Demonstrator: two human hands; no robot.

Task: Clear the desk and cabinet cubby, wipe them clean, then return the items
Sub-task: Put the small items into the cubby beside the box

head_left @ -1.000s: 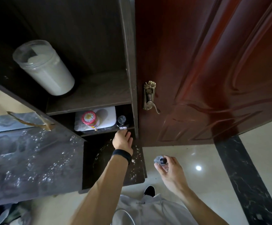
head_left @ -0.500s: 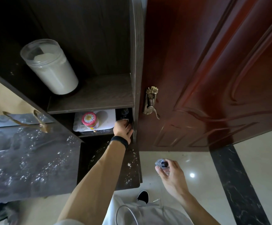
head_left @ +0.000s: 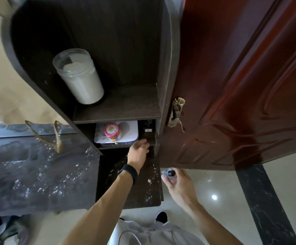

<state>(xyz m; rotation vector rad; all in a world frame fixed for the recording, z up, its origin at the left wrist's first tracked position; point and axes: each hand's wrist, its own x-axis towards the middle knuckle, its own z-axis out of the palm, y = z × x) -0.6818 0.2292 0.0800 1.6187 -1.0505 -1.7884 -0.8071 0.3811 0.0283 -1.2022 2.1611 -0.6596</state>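
A clear bottle [head_left: 168,174] is being pinched by the right hand [head_left: 178,184]; at its eleven o'clock, the left hand [head_left: 139,149] is being held at the cubby [head_left: 113,147] lip — grip unclear.

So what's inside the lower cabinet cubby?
Small red-lidded jar standing on a flat white pad; right of it, a dark bottle with a white label, the left hand at its base. Behind the bottle: too dark to tell.

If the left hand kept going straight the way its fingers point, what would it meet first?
Probably the dark bottle standing at the right of the lower cubby, just beyond the left hand; depth is unclear.
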